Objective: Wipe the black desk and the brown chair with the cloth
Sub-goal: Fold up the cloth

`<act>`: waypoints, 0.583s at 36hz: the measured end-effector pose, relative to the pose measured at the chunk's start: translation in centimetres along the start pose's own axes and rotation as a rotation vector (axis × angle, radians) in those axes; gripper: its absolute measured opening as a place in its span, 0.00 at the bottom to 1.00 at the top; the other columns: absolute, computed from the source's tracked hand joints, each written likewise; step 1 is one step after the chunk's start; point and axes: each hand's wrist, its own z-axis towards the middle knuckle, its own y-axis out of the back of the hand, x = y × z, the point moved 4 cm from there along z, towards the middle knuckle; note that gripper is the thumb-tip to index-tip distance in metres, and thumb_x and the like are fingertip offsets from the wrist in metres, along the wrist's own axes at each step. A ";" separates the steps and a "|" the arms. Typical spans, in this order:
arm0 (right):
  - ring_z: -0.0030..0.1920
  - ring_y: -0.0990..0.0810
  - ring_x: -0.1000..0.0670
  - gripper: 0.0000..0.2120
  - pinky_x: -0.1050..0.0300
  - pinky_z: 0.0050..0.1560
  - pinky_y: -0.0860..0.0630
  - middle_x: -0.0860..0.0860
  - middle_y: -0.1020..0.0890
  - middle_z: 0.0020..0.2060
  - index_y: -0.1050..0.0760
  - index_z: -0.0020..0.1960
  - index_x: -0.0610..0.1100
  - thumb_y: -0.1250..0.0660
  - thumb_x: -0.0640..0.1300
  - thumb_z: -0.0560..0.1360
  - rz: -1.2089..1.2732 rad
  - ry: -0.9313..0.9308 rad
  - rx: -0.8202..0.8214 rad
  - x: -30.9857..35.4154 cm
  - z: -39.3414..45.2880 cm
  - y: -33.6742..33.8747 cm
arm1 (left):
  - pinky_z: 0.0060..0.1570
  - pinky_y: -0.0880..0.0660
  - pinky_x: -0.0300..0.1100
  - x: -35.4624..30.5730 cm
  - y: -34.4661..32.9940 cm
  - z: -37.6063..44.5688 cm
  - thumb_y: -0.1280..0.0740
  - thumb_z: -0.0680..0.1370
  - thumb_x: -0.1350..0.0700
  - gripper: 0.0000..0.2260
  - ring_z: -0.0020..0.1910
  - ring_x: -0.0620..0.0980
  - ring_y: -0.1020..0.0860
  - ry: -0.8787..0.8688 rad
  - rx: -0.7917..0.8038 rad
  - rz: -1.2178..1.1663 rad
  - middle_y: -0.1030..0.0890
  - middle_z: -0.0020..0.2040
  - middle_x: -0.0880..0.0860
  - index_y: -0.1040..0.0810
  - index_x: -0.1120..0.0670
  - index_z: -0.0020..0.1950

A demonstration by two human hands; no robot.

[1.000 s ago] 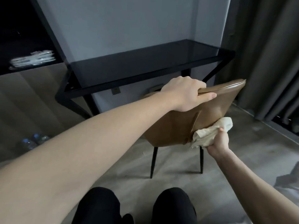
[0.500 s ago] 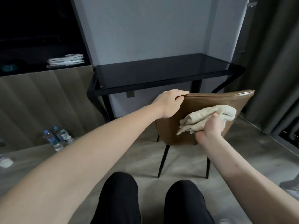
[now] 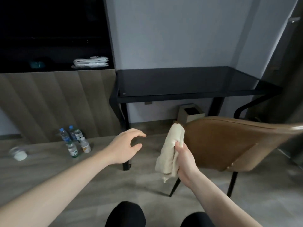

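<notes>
Gripping cloth point(image 3: 170, 151) lower centre: right hand point(image 3: 185, 161) | left hand point(image 3: 126, 147) released, empty | risk: unsteadied chair point(image 3: 229, 145), seemingly moving (blurred), could tip

A furnished room with a desk nook, like a hotel room or small flat

A black glass-topped desk point(image 3: 188, 82) stands in a recess of plain grey wall, with a brown leather-look chair point(image 3: 229, 145) on thin black legs in front of it and a small square bin point(image 3: 191, 114) on the floor beneath. To the left a built-in unit pairs a dark open shelf point(image 3: 54, 69), holding a stack of folded white items point(image 3: 91, 62), with ribbed wood panelling point(image 3: 57, 104) below. Several small water bottles point(image 3: 74, 141) stand on the grey wood-look floor point(image 3: 49, 169), and a dark curtain point(image 3: 293, 79) hangs at the right edge
</notes>
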 end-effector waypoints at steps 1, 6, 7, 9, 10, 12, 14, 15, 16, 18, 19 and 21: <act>0.56 0.15 0.47 0.11 0.45 0.65 0.23 0.49 0.13 0.53 0.23 0.64 0.53 0.41 0.50 0.85 -0.040 -0.002 0.040 0.1 1.2 -1.0 | 0.63 0.33 0.36 1.2 0.5 0.6 0.34 0.81 0.52 0.17 0.62 0.35 0.31 0.014 0.000 0.001 0.30 0.69 0.35 0.26 0.43 0.70; 0.58 0.16 0.51 0.10 0.44 0.66 0.23 0.53 0.14 0.55 0.26 0.64 0.58 0.41 0.50 0.85 -0.235 -0.023 0.246 1.2 7.5 -5.9 | 0.72 0.37 0.39 6.2 3.2 5.6 0.34 0.81 0.55 0.24 0.71 0.37 0.33 0.044 -0.003 -0.009 0.36 0.72 0.34 0.34 0.42 0.76; 0.57 0.16 0.52 0.11 0.45 0.65 0.22 0.54 0.14 0.56 0.26 0.65 0.59 0.41 0.50 0.85 -0.264 -0.029 0.278 1.5 8.6 -7.0 | 0.72 0.38 0.39 6.8 3.9 6.8 0.34 0.81 0.57 0.27 0.72 0.37 0.34 0.046 -0.001 -0.015 0.37 0.73 0.33 0.37 0.41 0.77; 0.56 0.15 0.52 0.12 0.47 0.62 0.20 0.53 0.14 0.55 0.25 0.65 0.57 0.42 0.48 0.86 -0.312 -0.038 0.327 2.7 10.3 -8.9 | 0.71 0.39 0.37 7.6 5.8 8.9 0.34 0.81 0.61 0.32 0.72 0.37 0.36 0.052 0.018 -0.029 0.41 0.75 0.33 0.41 0.39 0.79; 0.56 0.15 0.51 0.12 0.48 0.61 0.20 0.51 0.14 0.55 0.24 0.65 0.55 0.42 0.47 0.86 -0.321 -0.049 0.336 3.4 10.9 -9.8 | 0.69 0.39 0.36 7.7 6.8 9.9 0.34 0.80 0.62 0.33 0.72 0.36 0.37 0.047 0.035 -0.033 0.43 0.76 0.32 0.42 0.37 0.79; 0.55 0.15 0.47 0.12 0.50 0.58 0.18 0.46 0.14 0.54 0.23 0.65 0.49 0.42 0.43 0.85 -0.328 -0.084 0.372 5.1 11.8 -11.4 | 0.67 0.39 0.35 7.7 8.9 11.8 0.34 0.80 0.63 0.34 0.71 0.34 0.39 0.025 0.081 -0.018 0.45 0.77 0.32 0.42 0.36 0.78; 0.54 0.15 0.43 0.13 0.51 0.54 0.19 0.43 0.15 0.54 0.23 0.64 0.43 0.41 0.40 0.84 -0.323 -0.124 0.408 7.4 12.3 -12.9 | 0.68 0.40 0.37 7.5 11.2 13.6 0.33 0.80 0.60 0.30 0.72 0.33 0.41 0.010 0.143 0.007 0.46 0.78 0.32 0.36 0.35 0.76; 0.53 0.15 0.43 0.13 0.52 0.53 0.19 0.42 0.15 0.53 0.23 0.64 0.40 0.41 0.39 0.83 -0.327 -0.142 0.422 8.6 12.6 -13.7 | 0.69 0.40 0.38 7.6 12.4 14.3 0.33 0.80 0.59 0.26 0.73 0.34 0.42 0.008 0.175 0.012 0.44 0.78 0.33 0.31 0.36 0.73; 0.53 0.16 0.43 0.13 0.51 0.54 0.20 0.40 0.16 0.54 0.23 0.63 0.39 0.41 0.39 0.83 -0.326 -0.151 0.428 9.6 12.6 -14.2 | 0.71 0.40 0.40 7.5 13.4 14.8 0.33 0.81 0.57 0.20 0.74 0.35 0.41 0.006 0.199 0.016 0.41 0.77 0.34 0.26 0.38 0.69; 0.54 0.17 0.42 0.14 0.49 0.55 0.20 0.37 0.17 0.56 0.22 0.63 0.38 0.41 0.39 0.82 -0.292 -0.190 0.423 12.5 12.8 -15.7 | 0.72 0.38 0.42 7.2 16.5 15.8 0.32 0.81 0.53 0.10 0.72 0.37 0.37 0.016 0.200 0.000 0.34 0.73 0.35 0.20 0.44 0.61; 0.54 0.17 0.41 0.15 0.48 0.54 0.20 0.36 0.18 0.56 0.22 0.63 0.37 0.41 0.39 0.81 -0.270 -0.221 0.413 14.1 12.7 -16.5 | 0.72 0.38 0.42 6.9 18.1 16.1 0.31 0.81 0.52 0.09 0.70 0.36 0.35 0.026 0.185 -0.008 0.31 0.71 0.34 0.20 0.45 0.60; 0.53 0.17 0.42 0.17 0.49 0.53 0.20 0.35 0.18 0.54 0.23 0.61 0.35 0.40 0.42 0.78 -0.269 -0.238 0.394 17.3 12.4 -17.9 | 0.68 0.34 0.42 6.2 21.6 16.4 0.31 0.81 0.50 0.09 0.66 0.38 0.30 0.073 0.163 -0.044 0.25 0.65 0.36 0.20 0.44 0.60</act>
